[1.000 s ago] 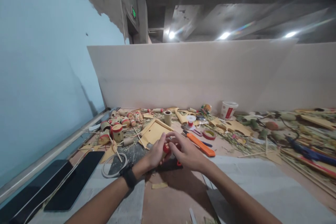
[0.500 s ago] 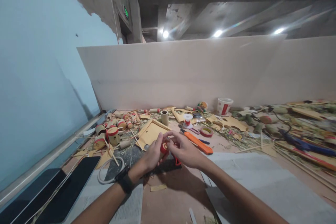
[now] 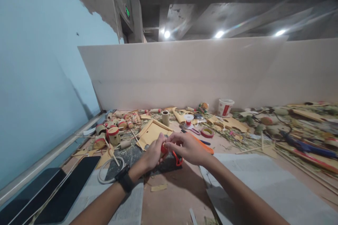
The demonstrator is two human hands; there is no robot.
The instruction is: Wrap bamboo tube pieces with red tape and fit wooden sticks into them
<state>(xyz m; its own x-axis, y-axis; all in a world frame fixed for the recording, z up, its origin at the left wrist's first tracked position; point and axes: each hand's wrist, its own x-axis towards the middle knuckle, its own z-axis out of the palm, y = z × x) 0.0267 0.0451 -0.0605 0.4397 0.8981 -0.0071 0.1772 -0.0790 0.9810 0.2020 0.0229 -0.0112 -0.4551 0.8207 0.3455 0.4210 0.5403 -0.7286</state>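
My left hand (image 3: 153,154), a black watch on its wrist, is closed around a small red-banded piece (image 3: 164,148) that looks like a short wooden cylinder. My right hand (image 3: 188,148) meets it from the other side, its fingers pinched at the piece's top; what they grip there is too small to make out. Just under the right palm shows a red loop (image 3: 177,159), like a scissors handle, the rest of it hidden. A dark cutting mat (image 3: 124,160) lies beneath both hands. Behind them leans a tan wooden tray (image 3: 150,132).
Several red-banded bamboo cylinders (image 3: 113,135) crowd the left. A bamboo tube (image 3: 165,118), a thread spool (image 3: 188,121), a tape roll (image 3: 207,133) and an orange cutter (image 3: 208,148) lie beyond my hands. Black tablets (image 3: 70,190) flank the left; a paper cup (image 3: 225,107) stands behind.
My right hand has dropped slightly, its raised, arched fingers now lower and closer to the red-banded piece. It covers more of the orange cutter. The left hand has barely moved.
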